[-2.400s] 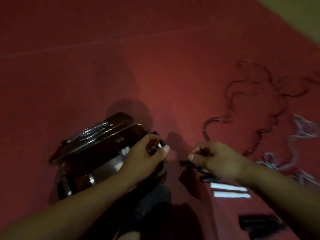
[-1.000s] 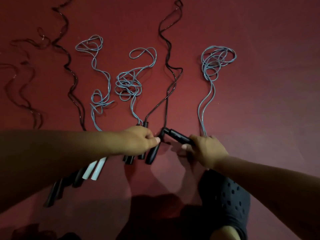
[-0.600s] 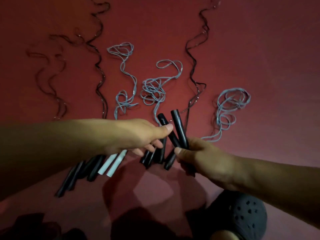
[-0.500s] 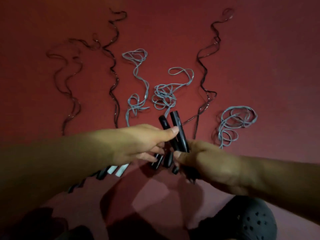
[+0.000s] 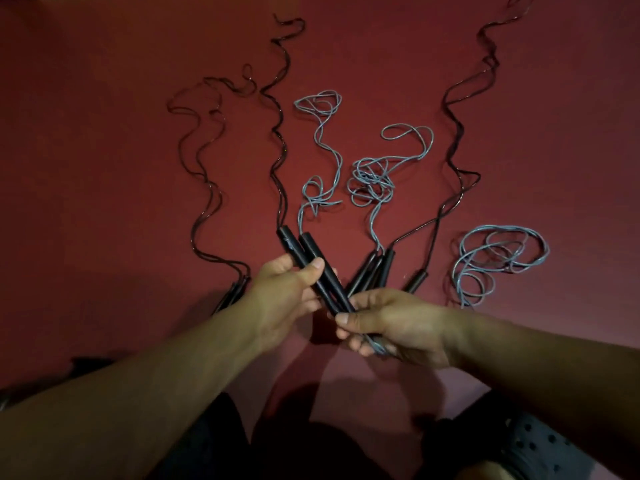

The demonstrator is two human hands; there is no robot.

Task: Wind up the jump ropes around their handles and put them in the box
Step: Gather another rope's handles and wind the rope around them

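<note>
A: Handles point(image 5: 313, 268), one black pair, are now lifted clear of the floor point(image 5: 104, 168). A second ago the pair lay low among the others; now it angles up toward 11 o'clock.

B: Grip status?

A: Left hand point(image 5: 284, 299) has fingers curled under the pair with the thumb pressed across the top. Right hand point(image 5: 391, 327) clamps the lower ends, and a bit of grey cord point(image 5: 377, 346) shows between its fingers. That cord appears to run to the grey coil point(image 5: 502, 258) at 3 o'clock, though the link is partly hidden.

B: Meaning for the task?

A: Judgement: one rope is selected and both handles are squared together. Winding has not begun. The box is not in view.

B: Clearance?

A: Other handles point(image 5: 374, 271) lie just beside the hands at 12 o'clock, with a further set point(image 5: 232, 292) at 9 o'clock. Loose ropes point(image 5: 374, 178) fan out from 10 to 2 o'clock. Open floor lies far left and far right. Pull the cord in toward 6 o'clock; sweeping it sideways could snag the black rope point(image 5: 453, 188) next to it.
</note>
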